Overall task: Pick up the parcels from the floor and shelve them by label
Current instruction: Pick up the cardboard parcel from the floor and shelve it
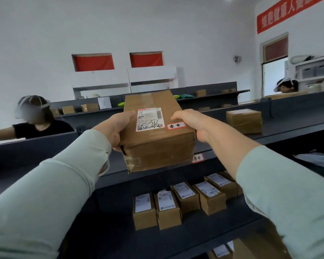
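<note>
A brown cardboard parcel is held up in front of me over the dark top shelf. It carries a white shipping label with handwriting and a small red-bordered tag on its top face. My left hand grips its left side and my right hand grips its right side. A matching red-bordered tag is stuck on the shelf's front edge just below the parcel.
Another brown box sits on the top shelf to the right. Several small labelled boxes stand in a row on the shelf below. One person works behind the shelf at left, another person at far right.
</note>
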